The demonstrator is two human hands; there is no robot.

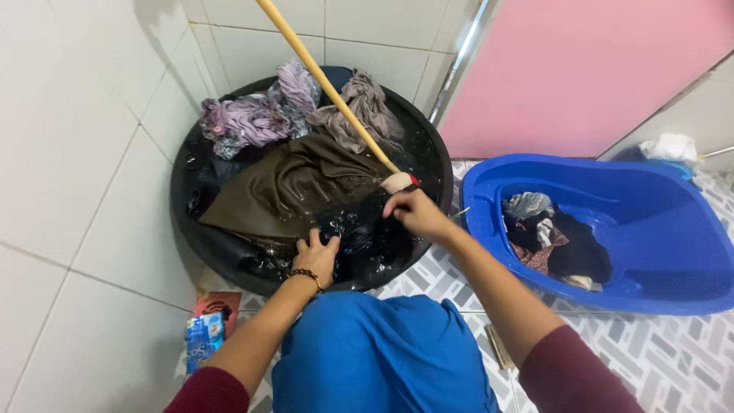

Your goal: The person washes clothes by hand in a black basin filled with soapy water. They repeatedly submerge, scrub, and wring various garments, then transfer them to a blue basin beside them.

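Observation:
A round black washtub (pixel 195 229) stands in the tiled corner, full of wet clothes: an olive-brown garment (pixel 290 187), a purple one (pixel 252 118) and a grey-mauve one (pixel 367 107). My left hand (pixel 316 258), with a bead bracelet at the wrist, presses on a dark wet cloth (pixel 359 241) at the tub's near edge. My right hand (pixel 413 213) pinches the same dark cloth a little higher. A wooden stick (pixel 325 84) leans across the tub from the upper left.
A blue plastic basin (pixel 657 252) with a few dark and patterned clothes sits to the right on the patterned floor tiles. Small detergent sachets (pixel 206 336) lie by the wall at lower left. A pink door panel (pixel 581 69) rises behind.

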